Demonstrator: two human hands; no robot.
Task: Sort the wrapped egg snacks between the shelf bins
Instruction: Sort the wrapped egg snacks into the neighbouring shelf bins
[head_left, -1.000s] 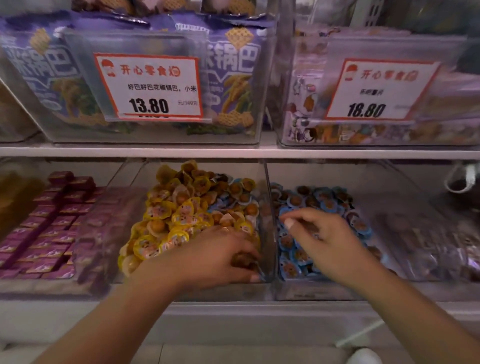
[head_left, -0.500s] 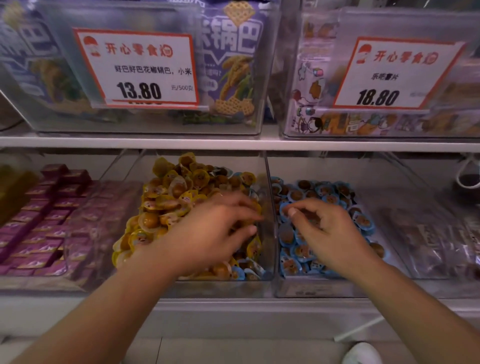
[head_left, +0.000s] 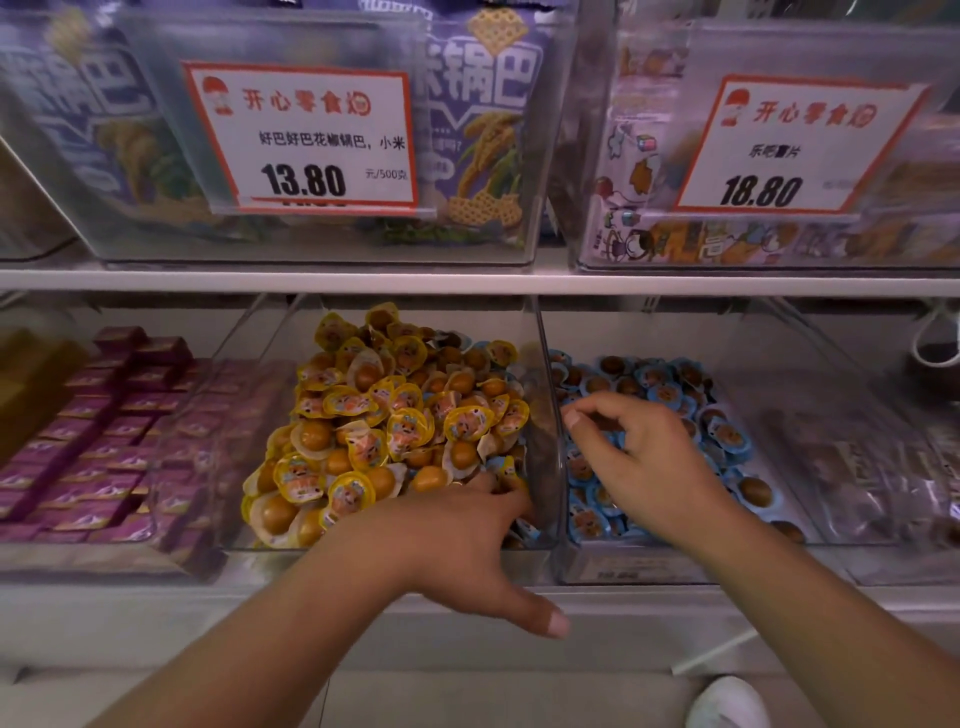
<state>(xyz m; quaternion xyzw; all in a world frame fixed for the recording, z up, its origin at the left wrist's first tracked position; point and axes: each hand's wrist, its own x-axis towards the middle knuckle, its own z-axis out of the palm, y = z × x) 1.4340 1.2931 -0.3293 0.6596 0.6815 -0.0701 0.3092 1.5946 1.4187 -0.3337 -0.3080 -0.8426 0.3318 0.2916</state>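
Price cards: 2, one at 11 o'clock (head_left: 306, 140), one at 1 o'clock (head_left: 789, 143). Hands: 2, left (head_left: 457, 545), right (head_left: 644, 457). Lower-shelf clear bins with egg snacks: 2, yellow-wrapped (head_left: 384, 415) and blue-wrapped (head_left: 675, 384); pieces too many to count.

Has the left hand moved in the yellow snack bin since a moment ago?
Yes. The left hand has dropped toward the front right corner of the yellow bin, by the divider.

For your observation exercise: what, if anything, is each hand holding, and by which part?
The left hand digs its fingers among the egg snacks; any hold is hidden. The right hand hovers curled over the blue-wrapped snacks, apparently holding nothing.
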